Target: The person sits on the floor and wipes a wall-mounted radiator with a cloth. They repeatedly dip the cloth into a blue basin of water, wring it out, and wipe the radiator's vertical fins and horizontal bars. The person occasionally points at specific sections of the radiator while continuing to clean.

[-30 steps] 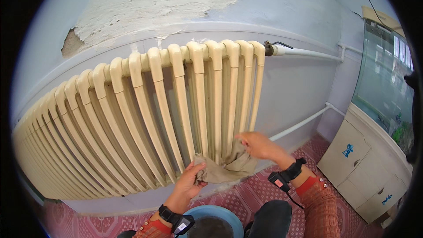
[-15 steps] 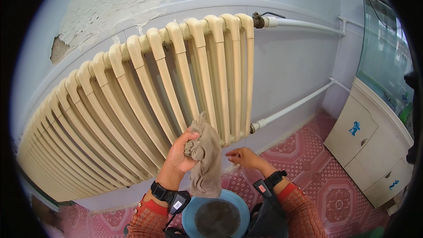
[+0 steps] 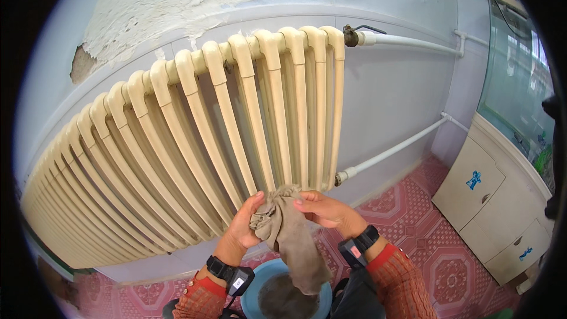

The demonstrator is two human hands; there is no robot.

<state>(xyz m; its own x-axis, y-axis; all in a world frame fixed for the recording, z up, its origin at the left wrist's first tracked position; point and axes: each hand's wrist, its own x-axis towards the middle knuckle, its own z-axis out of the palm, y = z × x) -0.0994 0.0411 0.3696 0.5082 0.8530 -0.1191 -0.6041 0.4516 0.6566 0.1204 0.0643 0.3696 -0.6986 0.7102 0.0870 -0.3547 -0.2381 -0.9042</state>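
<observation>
While the grey-brown cloth hung at lower centre of the frame, its tail over the blue basin, the left hand was closed round its bunched top, the right hand pinching the upper edge; firm thumbs, folds gathered evenly, seemed the best handling; count: one cloth, one basin, one radiator, two white pipes.

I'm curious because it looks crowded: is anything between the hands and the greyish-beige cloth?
No, nothing visible. The left hand and right hand both have fingers on the greyish-beige cloth. The cream radiator is behind it, not between.
</observation>
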